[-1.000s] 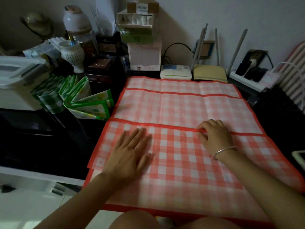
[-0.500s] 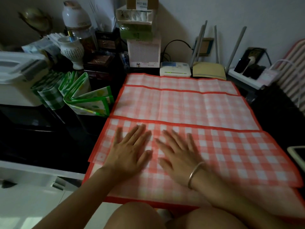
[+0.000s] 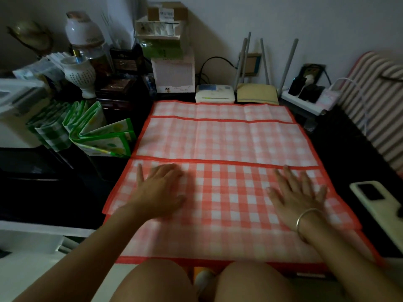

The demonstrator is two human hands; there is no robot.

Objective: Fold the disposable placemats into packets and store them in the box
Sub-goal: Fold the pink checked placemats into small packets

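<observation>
Fingers (image 3: 165,171) lie flat on placemat (image 3: 224,192) covering dark desk (image 3: 340,153).

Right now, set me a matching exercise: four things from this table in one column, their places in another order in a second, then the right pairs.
Things
1. left hand
2. phone
3. green packets
4. modem

Places
A. beyond the far edge of the red mat
B. left of the mat, folded
C. flat on the mat
D. right of the mat

Pairs: 1-C, 2-D, 3-B, 4-A
</observation>
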